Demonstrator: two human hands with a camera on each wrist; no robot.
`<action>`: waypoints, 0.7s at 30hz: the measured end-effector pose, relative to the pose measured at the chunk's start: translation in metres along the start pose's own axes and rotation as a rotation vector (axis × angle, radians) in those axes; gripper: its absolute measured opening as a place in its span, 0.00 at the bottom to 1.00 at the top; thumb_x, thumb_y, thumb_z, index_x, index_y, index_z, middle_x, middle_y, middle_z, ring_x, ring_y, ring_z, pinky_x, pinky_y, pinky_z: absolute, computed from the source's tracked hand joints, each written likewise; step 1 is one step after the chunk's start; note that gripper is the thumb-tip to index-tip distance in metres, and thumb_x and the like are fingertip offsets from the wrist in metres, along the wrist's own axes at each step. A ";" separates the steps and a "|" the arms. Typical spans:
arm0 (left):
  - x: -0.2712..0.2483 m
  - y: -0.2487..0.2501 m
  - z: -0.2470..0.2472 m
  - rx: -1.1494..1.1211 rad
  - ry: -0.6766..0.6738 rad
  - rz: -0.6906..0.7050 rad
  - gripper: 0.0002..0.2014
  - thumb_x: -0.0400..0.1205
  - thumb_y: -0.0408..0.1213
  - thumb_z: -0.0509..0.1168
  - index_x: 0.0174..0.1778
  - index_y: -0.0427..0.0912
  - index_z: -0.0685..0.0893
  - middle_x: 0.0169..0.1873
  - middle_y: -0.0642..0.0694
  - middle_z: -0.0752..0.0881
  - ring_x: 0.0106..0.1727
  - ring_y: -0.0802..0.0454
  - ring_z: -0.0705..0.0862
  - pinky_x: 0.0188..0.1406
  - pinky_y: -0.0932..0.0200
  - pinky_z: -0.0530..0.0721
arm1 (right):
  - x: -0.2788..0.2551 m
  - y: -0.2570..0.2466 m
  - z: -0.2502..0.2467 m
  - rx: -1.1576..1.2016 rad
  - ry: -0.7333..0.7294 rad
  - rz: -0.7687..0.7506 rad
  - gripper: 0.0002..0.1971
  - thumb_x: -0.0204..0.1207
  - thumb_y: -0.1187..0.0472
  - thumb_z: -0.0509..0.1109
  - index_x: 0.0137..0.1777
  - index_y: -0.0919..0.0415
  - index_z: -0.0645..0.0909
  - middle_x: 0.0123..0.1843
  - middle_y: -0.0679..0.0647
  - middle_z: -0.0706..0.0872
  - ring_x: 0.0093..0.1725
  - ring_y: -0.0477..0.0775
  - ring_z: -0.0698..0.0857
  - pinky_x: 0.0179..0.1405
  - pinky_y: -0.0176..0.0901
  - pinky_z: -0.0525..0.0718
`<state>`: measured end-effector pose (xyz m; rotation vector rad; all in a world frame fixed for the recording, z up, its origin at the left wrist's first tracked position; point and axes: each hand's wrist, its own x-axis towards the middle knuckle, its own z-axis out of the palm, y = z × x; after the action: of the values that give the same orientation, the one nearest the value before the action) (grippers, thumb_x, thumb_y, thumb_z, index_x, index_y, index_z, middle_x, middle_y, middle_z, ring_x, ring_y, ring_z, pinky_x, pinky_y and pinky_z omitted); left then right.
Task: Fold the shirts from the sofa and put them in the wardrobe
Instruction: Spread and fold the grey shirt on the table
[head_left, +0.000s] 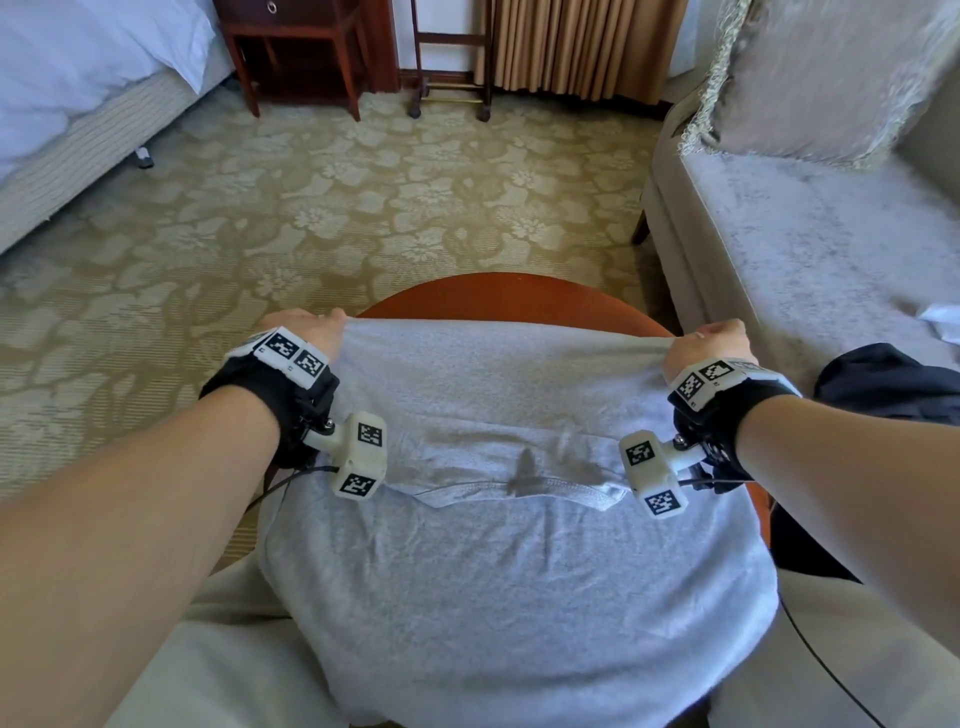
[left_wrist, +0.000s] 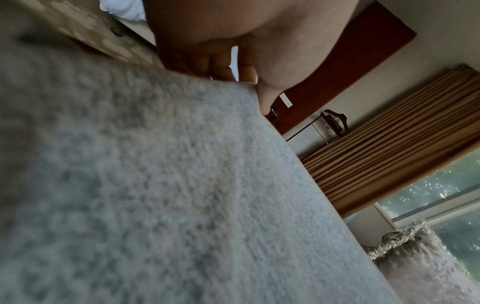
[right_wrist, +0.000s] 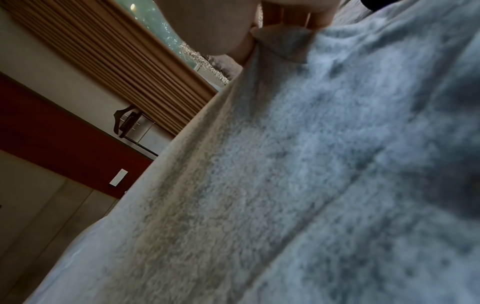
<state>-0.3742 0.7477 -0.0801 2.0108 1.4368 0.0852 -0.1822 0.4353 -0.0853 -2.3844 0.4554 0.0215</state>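
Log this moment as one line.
phase: folding | left hand: grips grey shirt far edge | right hand: grips same edge | shirt: on round wooden table

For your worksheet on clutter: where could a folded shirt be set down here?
Bare sofa seat lies between the fringed cushion and the dark garment. The round table is crowded: the grey shirt, gripped by left hand and right hand, covers nearly all.
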 end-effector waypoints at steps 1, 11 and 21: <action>0.002 0.000 -0.001 -0.016 0.001 0.005 0.24 0.86 0.57 0.57 0.66 0.43 0.81 0.60 0.38 0.83 0.48 0.41 0.78 0.50 0.53 0.73 | 0.004 -0.001 0.003 0.008 0.006 -0.007 0.14 0.80 0.66 0.59 0.63 0.59 0.78 0.60 0.60 0.84 0.60 0.62 0.82 0.58 0.50 0.77; 0.002 0.013 -0.007 0.106 -0.055 -0.062 0.17 0.90 0.46 0.55 0.61 0.37 0.81 0.39 0.39 0.83 0.34 0.43 0.79 0.30 0.54 0.74 | 0.012 0.004 0.010 -0.046 -0.078 -0.070 0.16 0.82 0.61 0.61 0.68 0.54 0.79 0.63 0.58 0.85 0.61 0.60 0.83 0.61 0.47 0.77; -0.011 -0.007 -0.001 -0.531 -0.036 -0.100 0.32 0.53 0.59 0.83 0.44 0.40 0.90 0.39 0.42 0.92 0.41 0.40 0.92 0.52 0.38 0.89 | 0.004 0.004 -0.003 0.152 -0.176 0.104 0.30 0.62 0.42 0.70 0.62 0.57 0.77 0.52 0.57 0.85 0.49 0.64 0.86 0.57 0.58 0.84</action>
<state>-0.3842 0.7397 -0.0799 1.4985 1.3193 0.3476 -0.1801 0.4297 -0.0864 -2.1858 0.4795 0.2338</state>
